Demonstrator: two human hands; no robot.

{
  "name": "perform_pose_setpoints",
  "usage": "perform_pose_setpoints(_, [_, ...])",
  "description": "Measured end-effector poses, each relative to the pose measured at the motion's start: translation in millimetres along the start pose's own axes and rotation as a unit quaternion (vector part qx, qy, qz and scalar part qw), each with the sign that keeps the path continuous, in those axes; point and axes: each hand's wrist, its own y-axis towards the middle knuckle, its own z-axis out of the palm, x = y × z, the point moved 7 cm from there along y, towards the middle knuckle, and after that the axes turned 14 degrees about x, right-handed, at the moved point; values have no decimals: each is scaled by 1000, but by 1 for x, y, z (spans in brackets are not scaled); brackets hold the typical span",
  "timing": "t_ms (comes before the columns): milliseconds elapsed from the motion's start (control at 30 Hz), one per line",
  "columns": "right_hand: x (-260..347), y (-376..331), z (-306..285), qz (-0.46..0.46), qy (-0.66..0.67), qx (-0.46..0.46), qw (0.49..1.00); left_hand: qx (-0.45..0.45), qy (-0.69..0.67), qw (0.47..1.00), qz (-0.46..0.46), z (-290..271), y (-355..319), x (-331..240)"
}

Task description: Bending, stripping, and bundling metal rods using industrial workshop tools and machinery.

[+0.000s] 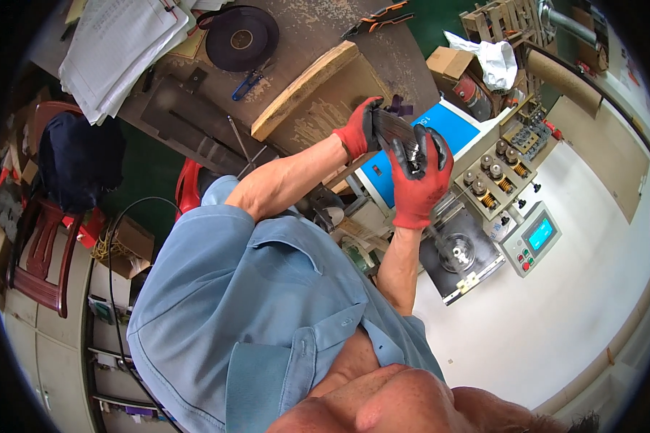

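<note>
Both my hands wear red gloves with dark palms and fingertips. Between them is a bundle of thin dark strips [397, 132], tilted above the blue top of a machine [448, 124]. My left hand [360, 131] is closed around the bundle's far left end. My right hand [422, 177] grips the nearer right end with thumb and fingers, beside a shiny, light-catching patch. A dark purple piece of ribbon [400, 108] shows just behind the bundle. Whether it is joined to the strips I cannot tell.
A wooden beam [303, 90], a dark tape roll [243, 39], blue-handled pliers [248, 84] and papers [126, 54] lie on the worn table. To the right are spring-loaded rollers [495, 173], a control box with screen [531, 239], a round metal hub [456, 252] and a cardboard box [451, 63].
</note>
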Motion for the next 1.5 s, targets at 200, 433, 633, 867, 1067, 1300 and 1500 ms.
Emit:
perform_pose_setpoints(200, [0, -3, -7, -4, 17, -1, 1000, 165, -10, 986, -12, 12, -2, 7])
perform_pose_setpoints(433, [6, 4, 5, 24, -52, 27, 998, -7, 67, 998, -11, -7, -5, -10])
perform_pose_setpoints(633, [14, -7, -1, -19, -10, 3, 1000, 39, 113, 991, 53, -58, -5, -34])
perform_pose_setpoints(867, [-1, -34, 4, 17, -26, -8, 999, 18, 188, 982, -18, 7, -23, -13])
perform_pose_setpoints(1067, [-15, -116, 1, -40, 94, -182, 978, 157, 131, 979, 0, 74, -42, -13])
perform_pose_setpoints(1300, [-22, -139, 53, -42, 120, -167, 978, -23, 341, 936, 85, 48, -34, -73])
perform_pose_setpoints(1500, [-67, -119, 75, 86, 227, -33, 969, 1, 705, 705, 72, 133, -54, -21])
